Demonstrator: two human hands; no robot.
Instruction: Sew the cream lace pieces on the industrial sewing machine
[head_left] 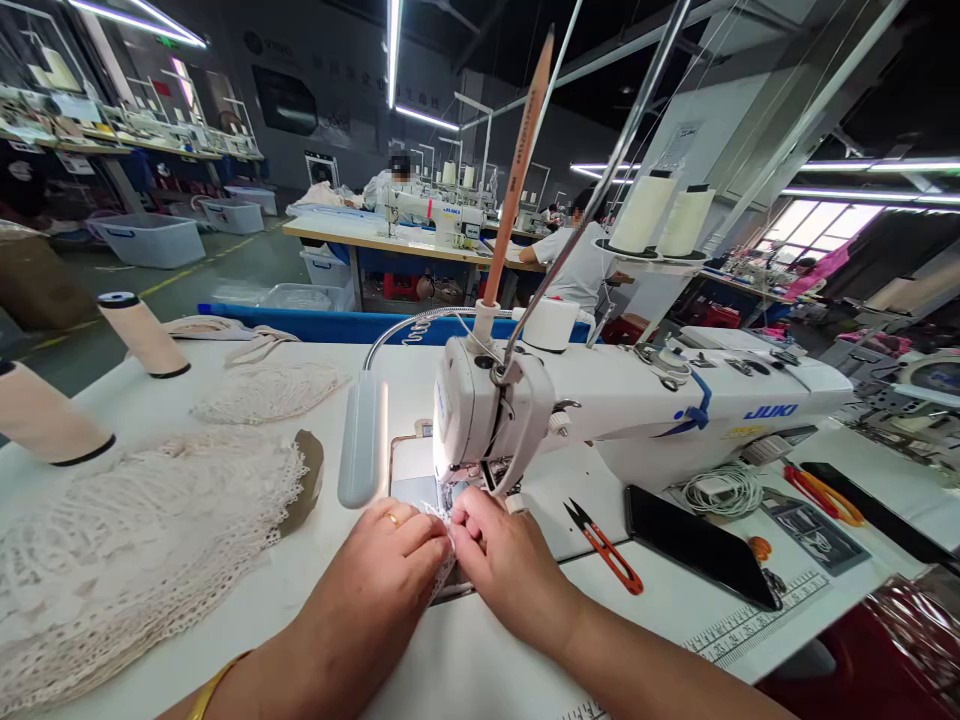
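Both of my hands meet just in front of the needle of a white sewing machine (600, 410). My left hand (386, 565), with a ring on one finger, has its fingers curled and pinches a small piece of white lace (442, 530). My right hand (502, 555) is closed on the same lace piece from the right. The lace lies between my fingertips, under the presser foot area, mostly hidden by my fingers. A grey lamp head (361, 440) on a flexible arm hangs to the left of the needle.
A pile of cream lace (150, 530) covers the table's left side, with two thread cones (142, 335) behind it. Red thread snips (606, 548), a black phone (697, 545), orange scissors (825, 492) and a coiled cable (720, 488) lie on the right. Other people sit at machines behind.
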